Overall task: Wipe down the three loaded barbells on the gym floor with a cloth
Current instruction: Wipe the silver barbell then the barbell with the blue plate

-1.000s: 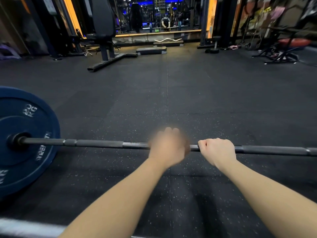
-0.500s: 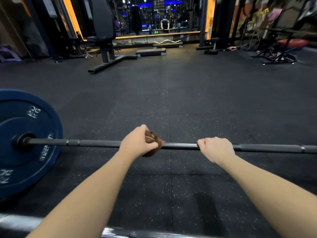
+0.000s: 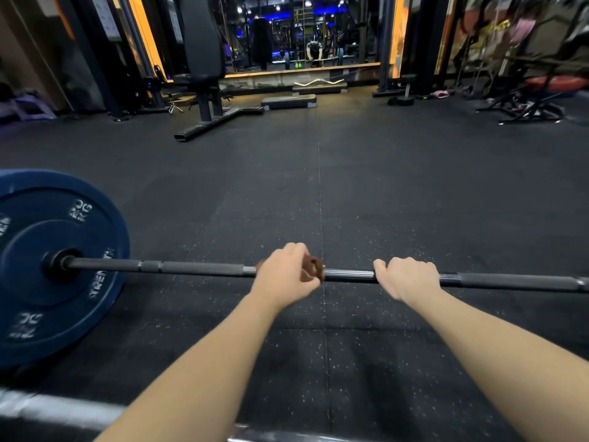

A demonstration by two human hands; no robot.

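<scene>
A dark barbell bar (image 3: 197, 268) lies across the black gym floor, with a blue plate (image 3: 47, 266) on its left end. My left hand (image 3: 283, 275) grips a brown cloth (image 3: 314, 268) wrapped round the bar near its middle. My right hand (image 3: 406, 277) grips the bare bar a short way to the right. A second, silver bar (image 3: 57, 409) runs along the bottom edge, close to me, partly hidden by my left forearm.
A weight bench (image 3: 204, 90) stands at the back left, with a step platform (image 3: 288, 101) and a curl bar (image 3: 318, 82) by the mirror. More equipment (image 3: 535, 100) crowds the back right. Open rubber floor (image 3: 318, 173) lies beyond the bar.
My left hand with the cloth slid left along the bar and has now come back to the right, toward my right hand. My right hand has kept its grip in place.
</scene>
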